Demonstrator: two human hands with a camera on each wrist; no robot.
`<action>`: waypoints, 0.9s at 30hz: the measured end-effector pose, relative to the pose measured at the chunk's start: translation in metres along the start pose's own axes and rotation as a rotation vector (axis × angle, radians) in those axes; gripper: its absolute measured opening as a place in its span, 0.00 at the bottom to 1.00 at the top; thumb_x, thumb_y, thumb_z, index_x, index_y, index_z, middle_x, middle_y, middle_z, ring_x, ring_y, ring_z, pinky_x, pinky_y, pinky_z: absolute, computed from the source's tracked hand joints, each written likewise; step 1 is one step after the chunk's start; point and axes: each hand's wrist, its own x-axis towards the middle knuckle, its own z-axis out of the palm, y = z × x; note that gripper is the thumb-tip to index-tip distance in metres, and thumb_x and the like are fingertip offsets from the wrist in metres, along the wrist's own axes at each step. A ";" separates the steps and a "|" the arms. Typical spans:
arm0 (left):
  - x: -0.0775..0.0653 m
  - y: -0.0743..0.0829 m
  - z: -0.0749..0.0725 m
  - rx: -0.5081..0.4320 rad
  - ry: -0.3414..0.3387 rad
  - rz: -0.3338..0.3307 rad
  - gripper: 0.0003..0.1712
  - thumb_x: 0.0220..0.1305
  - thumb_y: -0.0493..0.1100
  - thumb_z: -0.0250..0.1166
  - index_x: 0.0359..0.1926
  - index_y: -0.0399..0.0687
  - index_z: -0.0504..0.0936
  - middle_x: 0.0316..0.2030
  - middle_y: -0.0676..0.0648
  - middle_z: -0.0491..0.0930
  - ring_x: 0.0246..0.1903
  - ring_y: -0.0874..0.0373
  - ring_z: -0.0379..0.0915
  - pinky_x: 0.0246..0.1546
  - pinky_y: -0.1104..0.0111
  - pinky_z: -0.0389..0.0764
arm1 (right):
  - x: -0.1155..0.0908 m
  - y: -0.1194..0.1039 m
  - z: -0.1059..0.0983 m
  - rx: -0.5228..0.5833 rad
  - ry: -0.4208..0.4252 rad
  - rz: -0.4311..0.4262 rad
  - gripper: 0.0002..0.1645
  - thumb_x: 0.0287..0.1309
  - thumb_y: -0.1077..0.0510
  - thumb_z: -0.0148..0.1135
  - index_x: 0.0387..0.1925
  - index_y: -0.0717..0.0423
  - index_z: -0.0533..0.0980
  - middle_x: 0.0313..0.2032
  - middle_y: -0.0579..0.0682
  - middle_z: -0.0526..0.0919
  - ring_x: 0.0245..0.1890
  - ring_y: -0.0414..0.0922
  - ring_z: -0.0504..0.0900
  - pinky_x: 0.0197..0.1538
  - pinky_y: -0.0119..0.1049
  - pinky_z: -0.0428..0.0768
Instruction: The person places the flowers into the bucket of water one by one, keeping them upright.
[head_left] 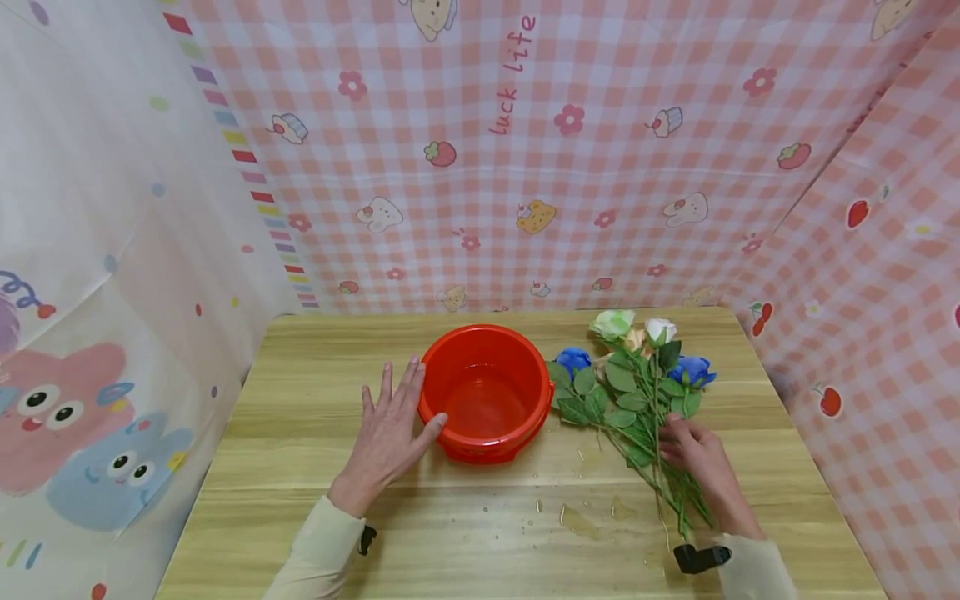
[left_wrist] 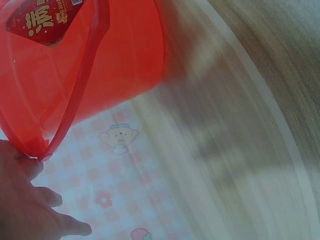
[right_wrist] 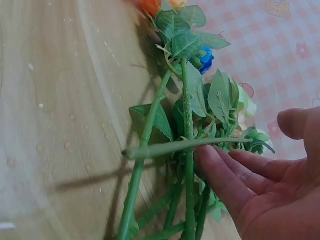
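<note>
Centrally, the red bucket (head_left: 480, 451) stands on the table (head_left: 307, 408), its rim touched by the left hand (head_left: 386, 437), grip spread and unclosed; to the bucket's right lie the flowers (head_left: 632, 400), their stems touched by the right hand (head_left: 702, 462), grip likewise unclosed, fingers extended

The head view looks forward and down from well above the wooden table (head_left: 300, 417). Over at the left wrist, a tilted close-up faces the side of the red bucket (left_wrist: 125, 65), upper left; the head view shares it mid-frame. The right wrist view looks closely along the flower stems (right_wrist: 189, 200), shared with the head view's right half.
</note>
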 end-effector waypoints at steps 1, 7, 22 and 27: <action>0.000 0.000 0.000 -0.001 0.000 -0.001 0.51 0.71 0.68 0.54 0.83 0.45 0.50 0.83 0.46 0.45 0.80 0.34 0.33 0.72 0.29 0.40 | 0.001 0.000 0.001 0.014 -0.001 0.004 0.47 0.80 0.38 0.42 0.75 0.77 0.55 0.70 0.75 0.67 0.54 0.43 0.85 0.53 0.31 0.83; -0.002 -0.002 0.000 -0.010 0.001 -0.003 0.51 0.72 0.70 0.51 0.83 0.46 0.50 0.82 0.45 0.48 0.80 0.35 0.32 0.72 0.30 0.40 | 0.008 0.000 0.006 0.098 -0.023 -0.006 0.36 0.79 0.54 0.52 0.73 0.77 0.59 0.57 0.64 0.83 0.43 0.32 0.85 0.48 0.28 0.85; -0.001 -0.001 0.002 -0.064 -0.004 -0.014 0.50 0.73 0.66 0.55 0.83 0.46 0.49 0.82 0.46 0.47 0.80 0.36 0.32 0.72 0.30 0.39 | 0.013 -0.006 0.010 0.276 -0.115 0.007 0.37 0.75 0.64 0.56 0.75 0.77 0.53 0.43 0.42 0.86 0.41 0.34 0.86 0.48 0.28 0.85; 0.000 -0.001 0.002 -0.071 0.011 -0.007 0.48 0.73 0.63 0.56 0.83 0.46 0.50 0.82 0.47 0.47 0.81 0.37 0.33 0.72 0.30 0.41 | 0.007 -0.021 0.012 0.263 -0.087 -0.020 0.37 0.74 0.61 0.58 0.74 0.73 0.56 0.43 0.40 0.86 0.43 0.34 0.86 0.48 0.28 0.84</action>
